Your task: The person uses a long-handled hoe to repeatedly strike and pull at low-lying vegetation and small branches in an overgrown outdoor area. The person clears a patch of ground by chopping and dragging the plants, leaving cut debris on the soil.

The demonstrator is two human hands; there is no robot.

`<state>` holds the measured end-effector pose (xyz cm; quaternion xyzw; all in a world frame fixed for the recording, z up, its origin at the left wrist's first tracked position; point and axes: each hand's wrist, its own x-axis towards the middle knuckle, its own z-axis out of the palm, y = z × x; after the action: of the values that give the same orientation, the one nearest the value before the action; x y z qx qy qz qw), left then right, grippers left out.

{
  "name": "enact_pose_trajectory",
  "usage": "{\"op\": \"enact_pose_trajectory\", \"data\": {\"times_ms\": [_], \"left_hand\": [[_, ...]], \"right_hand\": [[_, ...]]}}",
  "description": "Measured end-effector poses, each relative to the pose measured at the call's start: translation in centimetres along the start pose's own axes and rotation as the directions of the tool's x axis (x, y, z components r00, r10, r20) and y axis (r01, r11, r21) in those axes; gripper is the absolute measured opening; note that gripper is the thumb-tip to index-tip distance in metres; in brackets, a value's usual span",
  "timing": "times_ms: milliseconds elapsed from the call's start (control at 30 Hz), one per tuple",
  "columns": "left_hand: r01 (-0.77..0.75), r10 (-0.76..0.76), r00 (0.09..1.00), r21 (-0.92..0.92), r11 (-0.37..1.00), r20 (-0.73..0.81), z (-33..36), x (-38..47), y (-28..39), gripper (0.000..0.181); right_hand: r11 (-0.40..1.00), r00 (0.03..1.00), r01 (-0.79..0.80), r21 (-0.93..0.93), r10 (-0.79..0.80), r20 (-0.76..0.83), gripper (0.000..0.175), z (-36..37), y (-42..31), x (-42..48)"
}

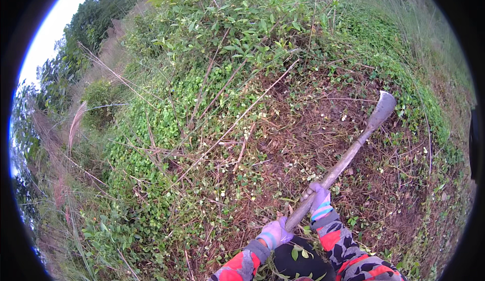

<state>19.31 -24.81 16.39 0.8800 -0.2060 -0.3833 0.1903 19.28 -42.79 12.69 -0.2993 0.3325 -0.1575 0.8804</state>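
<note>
Both hands wear light purple knit gloves with blue stripes at the wrists. A long-handled brush hook (pixel 338 170) slants from the lower middle up to the right, its handle brown and apparently wooden. Around the butt end of that handle my left hand (pixel 276 232) is closed. Higher up, my right hand (pixel 317 195) grips the same handle. The curved grey metal blade (pixel 382 108) hangs over the cut growth at the right, its tip bent leftward. Whether the blade touches the ground I cannot tell.
Leafy green vines (pixel 140 140) cover the left slope. A taller shrub (pixel 242 27) stands ahead. Brown cut stems and litter (pixel 295 137) lie before me. A long dry stalk (pixel 242 116) slants across the middle. Below my hands is a dark object (pixel 303 260) with leaves on it.
</note>
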Motion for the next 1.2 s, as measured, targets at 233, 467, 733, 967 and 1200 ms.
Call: {"op": "enact_pose_trajectory", "data": {"times_ms": [233,467,733,967,1200], "left_hand": [[-0.189,0.227,0.962,0.233,0.954,-0.148,-12.5,9.7,4.6,0.052],[0.253,-0.639,0.733,-0.778,0.575,-0.233,2.7,0.4,-9.1,0.062],[0.060,-0.527,0.821,-0.886,0.460,-0.218,5.1,-2.3,-4.9,0.049],[0.227,-0.254,0.952,-0.162,0.960,-0.170,7.1,-3.1,-3.8,0.071],[-0.305,0.347,0.937,0.402,0.864,-0.036,-6.7,6.7,3.5,0.034]], "right_hand": [[0.978,0.986,0.155,0.142,-0.161,0.030,0.011,6.5,-6.5,11.9],[0.646,0.821,-0.403,-0.649,0.568,0.054,0.008,13.8,16.1,8.4],[0.699,0.753,-0.428,-0.573,0.627,0.201,0.011,9.6,14.5,4.8],[0.929,0.938,-0.319,-0.190,0.338,0.079,0.007,-0.6,7.9,0.8],[0.918,0.986,0.160,0.362,-0.129,-0.107,0.017,-0.8,-3.9,3.2]]}}
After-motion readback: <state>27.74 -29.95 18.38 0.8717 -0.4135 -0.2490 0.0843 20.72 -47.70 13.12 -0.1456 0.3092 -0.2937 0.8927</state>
